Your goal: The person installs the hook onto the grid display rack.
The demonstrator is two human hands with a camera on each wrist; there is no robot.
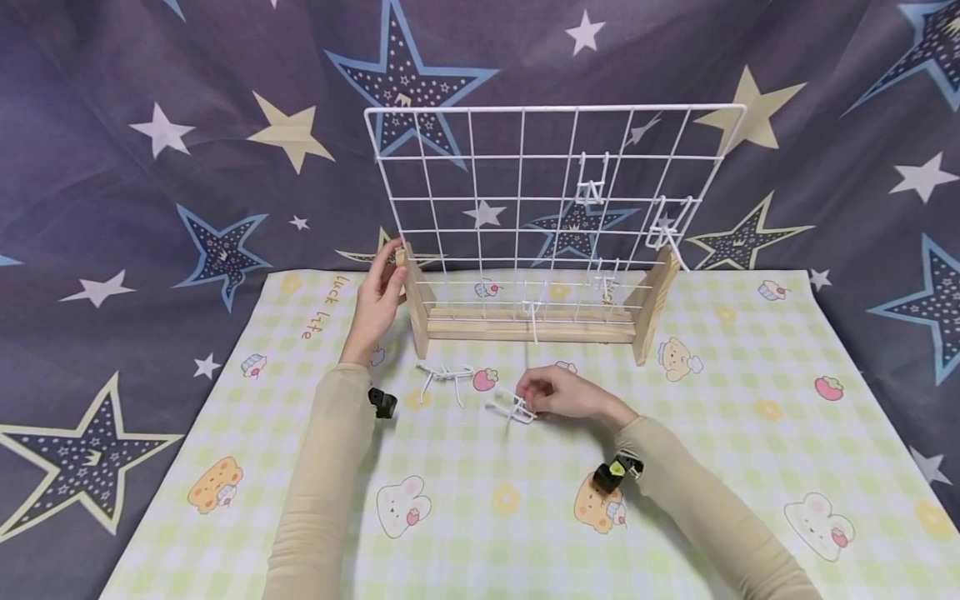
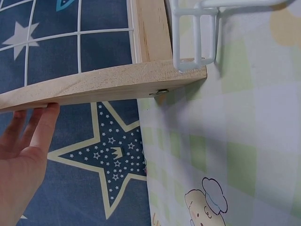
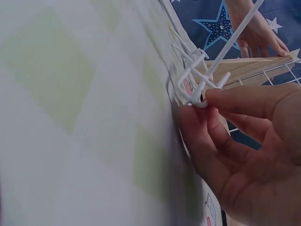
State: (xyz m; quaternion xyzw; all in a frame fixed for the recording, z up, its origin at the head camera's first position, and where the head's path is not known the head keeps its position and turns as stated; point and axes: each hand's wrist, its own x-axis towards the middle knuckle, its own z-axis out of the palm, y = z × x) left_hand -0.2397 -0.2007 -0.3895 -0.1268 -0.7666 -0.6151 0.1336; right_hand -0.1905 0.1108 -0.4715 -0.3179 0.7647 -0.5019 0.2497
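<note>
My right hand pinches a white wire hook between thumb and fingers, low over the tablecloth. The right wrist view shows its looped frame at my fingertips, with a long prong slanting up. Another white wire hook lies on the cloth to the left. Behind them stands a white wire grid rack with wooden end supports. The fingertips of my left hand rest against the outer side of its left wooden support.
Several white hooks hang on the grid, among them an upper hook, a hook near the right support and a lower hook. A checked tablecloth covers the table. A dark star-patterned curtain hangs behind.
</note>
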